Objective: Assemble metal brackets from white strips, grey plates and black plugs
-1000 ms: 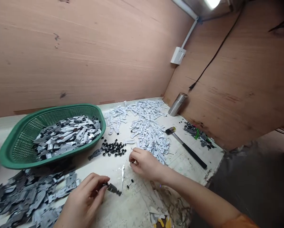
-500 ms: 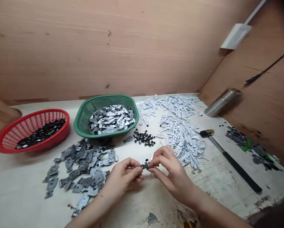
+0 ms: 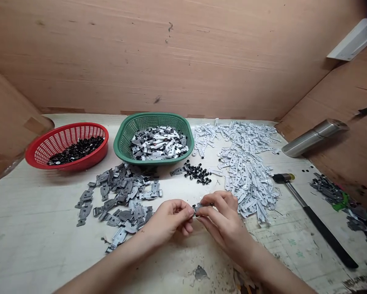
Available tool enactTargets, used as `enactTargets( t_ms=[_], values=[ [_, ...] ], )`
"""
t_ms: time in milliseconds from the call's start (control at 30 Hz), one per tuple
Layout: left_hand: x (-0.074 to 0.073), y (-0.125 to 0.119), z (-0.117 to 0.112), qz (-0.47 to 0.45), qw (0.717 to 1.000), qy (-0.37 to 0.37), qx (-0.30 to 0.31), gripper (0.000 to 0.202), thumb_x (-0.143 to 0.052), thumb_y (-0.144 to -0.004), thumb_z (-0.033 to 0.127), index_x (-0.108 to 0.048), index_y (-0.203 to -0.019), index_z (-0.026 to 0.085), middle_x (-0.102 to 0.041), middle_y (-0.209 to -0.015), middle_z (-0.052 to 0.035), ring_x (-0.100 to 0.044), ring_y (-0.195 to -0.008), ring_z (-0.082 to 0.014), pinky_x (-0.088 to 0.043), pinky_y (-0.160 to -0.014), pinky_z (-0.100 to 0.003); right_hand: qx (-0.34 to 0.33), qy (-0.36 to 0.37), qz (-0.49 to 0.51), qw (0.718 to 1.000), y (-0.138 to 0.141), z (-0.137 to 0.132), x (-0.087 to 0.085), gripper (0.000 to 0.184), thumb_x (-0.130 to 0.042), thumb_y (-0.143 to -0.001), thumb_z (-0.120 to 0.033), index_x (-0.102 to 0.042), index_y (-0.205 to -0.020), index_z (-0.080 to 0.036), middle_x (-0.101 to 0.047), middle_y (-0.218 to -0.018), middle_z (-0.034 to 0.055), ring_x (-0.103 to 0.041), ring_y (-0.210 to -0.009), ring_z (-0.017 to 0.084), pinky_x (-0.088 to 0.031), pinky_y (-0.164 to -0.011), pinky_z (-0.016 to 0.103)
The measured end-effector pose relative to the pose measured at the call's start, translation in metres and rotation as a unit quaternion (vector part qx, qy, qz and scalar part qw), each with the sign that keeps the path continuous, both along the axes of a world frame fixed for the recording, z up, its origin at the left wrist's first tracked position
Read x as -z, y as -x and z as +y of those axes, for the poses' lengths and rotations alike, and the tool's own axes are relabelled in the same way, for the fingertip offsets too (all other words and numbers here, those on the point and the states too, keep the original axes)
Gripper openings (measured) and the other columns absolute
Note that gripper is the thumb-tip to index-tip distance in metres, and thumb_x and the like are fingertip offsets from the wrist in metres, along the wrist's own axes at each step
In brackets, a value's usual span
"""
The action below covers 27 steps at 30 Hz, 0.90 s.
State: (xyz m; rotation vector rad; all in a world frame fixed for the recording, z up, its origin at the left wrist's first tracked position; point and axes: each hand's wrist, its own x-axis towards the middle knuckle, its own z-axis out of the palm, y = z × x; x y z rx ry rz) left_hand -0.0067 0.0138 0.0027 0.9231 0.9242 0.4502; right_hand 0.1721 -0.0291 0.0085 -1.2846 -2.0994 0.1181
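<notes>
Between my hands is a small grey toy car base with black wheels at its end, mostly covered by fingers. My left hand is closed, pinching its left end between thumb and forefinger. From the other side, the fingers of my right hand are closed around the same piece. Just beyond lies a cluster of black wheels with one grey base beside it. A heap of grey car bases spreads to the left of my hands, and a large pile of white car body pieces to the right.
At the back stands a green basket of white and grey toy cars. A red basket of black parts is left of it. On the right lie a hammer, a leaning metal cylinder and mixed scraps. Wooden panels surround the table.
The view has swung left, so everything sits further right. My right fingers now reach over the car base, covering more of it. The wheels that stuck up above it no longer do.
</notes>
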Motion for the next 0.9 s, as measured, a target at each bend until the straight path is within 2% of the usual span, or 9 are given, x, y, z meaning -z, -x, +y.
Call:
enactTargets(
  t_ms=[133,233,367,433,500,567,633,733,900],
  values=[
    [0.000,0.001,0.002,0.041,0.999,-0.004,-0.014,0.031,-0.062,-0.073,0.043,-0.052,-0.066,0.015,-0.060,-0.053,0.0007,-0.053,-0.048,-0.0084,-0.041,-0.052,-0.021,-0.012,0.067,-0.046,0.997,-0.025,0.003,-0.009,0.011,-0.048,-0.088,-0.014,-0.058,-0.093,-0.017,-0.055,-0.083,0.0063,-0.050,-0.081,0.019,-0.040,-0.067,0.030],
    [-0.002,-0.001,0.003,0.059,0.998,0.001,-0.023,0.031,-0.061,-0.073,0.043,-0.052,-0.065,0.015,-0.059,-0.052,0.0013,-0.052,-0.047,-0.0081,-0.040,-0.051,-0.021,-0.057,0.113,-0.167,0.978,-0.030,-0.003,0.002,0.010,-0.050,-0.083,-0.009,-0.057,-0.083,-0.017,-0.054,-0.074,0.0033,-0.049,-0.066,0.015,-0.038,-0.056,0.026],
    [-0.004,-0.003,0.003,0.059,0.997,0.006,-0.039,0.031,-0.063,-0.069,0.043,-0.050,-0.063,0.016,-0.058,-0.051,0.0025,-0.051,-0.046,-0.0080,-0.039,-0.049,-0.021,-0.064,0.022,-0.267,0.961,-0.016,-0.016,0.027,0.022,-0.041,-0.078,0.002,-0.053,-0.073,-0.016,-0.053,-0.070,0.0054,-0.047,-0.061,0.017,-0.035,-0.049,0.026],
    [-0.005,-0.003,0.003,0.054,0.998,0.002,-0.042,0.031,-0.063,-0.068,0.044,-0.049,-0.063,0.017,-0.057,-0.052,0.0026,-0.051,-0.047,-0.0086,-0.041,-0.050,-0.022,-0.046,0.022,-0.223,0.974,-0.013,-0.017,0.028,0.026,-0.038,-0.078,0.004,-0.051,-0.071,-0.017,-0.053,-0.068,0.0053,-0.048,-0.060,0.017,-0.036,-0.049,0.026],
    [-0.005,-0.003,0.003,0.053,0.998,-0.001,-0.039,0.032,-0.063,-0.068,0.045,-0.048,-0.063,0.017,-0.057,-0.052,0.0027,-0.052,-0.048,-0.0092,-0.041,-0.051,-0.022,-0.033,0.084,-0.113,0.989,-0.015,-0.012,0.020,0.022,-0.040,-0.083,-0.001,-0.053,-0.078,-0.017,-0.054,-0.070,0.0041,-0.050,-0.061,0.015,-0.039,-0.051,0.025],
    [-0.004,-0.003,0.002,0.061,0.998,-0.003,-0.033,0.032,-0.063,-0.068,0.045,-0.048,-0.063,0.017,-0.057,-0.052,0.0026,-0.052,-0.048,-0.0096,-0.041,-0.051,-0.023,-0.032,0.142,0.013,0.989,-0.021,-0.006,0.008,0.015,-0.043,-0.087,-0.008,-0.053,-0.085,-0.018,-0.056,-0.073,0.0030,-0.053,-0.065,0.014,-0.043,-0.057,0.024],
    [-0.004,-0.002,0.003,0.070,0.997,-0.003,-0.024,0.032,-0.062,-0.069,0.046,-0.048,-0.064,0.017,-0.057,-0.051,0.0026,-0.052,-0.047,-0.0094,-0.039,-0.050,-0.022,-0.041,0.153,0.096,0.983,-0.025,0.001,-0.001,0.011,-0.045,-0.089,-0.013,-0.055,-0.089,-0.019,-0.057,-0.078,0.0033,-0.054,-0.072,0.015,-0.044,-0.062,0.026],
    [-0.003,-0.002,0.003,0.066,0.998,0.000,-0.007,0.032,-0.061,-0.070,0.047,-0.049,-0.065,0.017,-0.058,-0.051,0.0021,-0.051,-0.045,-0.0092,-0.038,-0.049,-0.022,-0.054,0.136,0.120,0.982,-0.026,0.008,-0.001,0.012,-0.047,-0.089,-0.015,-0.058,-0.089,-0.020,-0.053,-0.081,0.0041,-0.053,-0.077,0.016,-0.044,-0.065,0.028],
    [-0.002,0.000,0.002,0.050,0.999,-0.004,-0.005,0.033,-0.061,-0.072,0.047,-0.048,-0.067,0.017,-0.059,-0.052,0.0017,-0.051,-0.046,-0.0090,-0.039,-0.051,-0.022,-0.060,0.146,0.111,0.981,-0.023,0.008,0.010,0.013,-0.048,-0.088,-0.012,-0.058,-0.090,-0.020,-0.048,-0.082,0.0038,-0.050,-0.079,0.017,-0.043,-0.065,0.029]
  ],
)
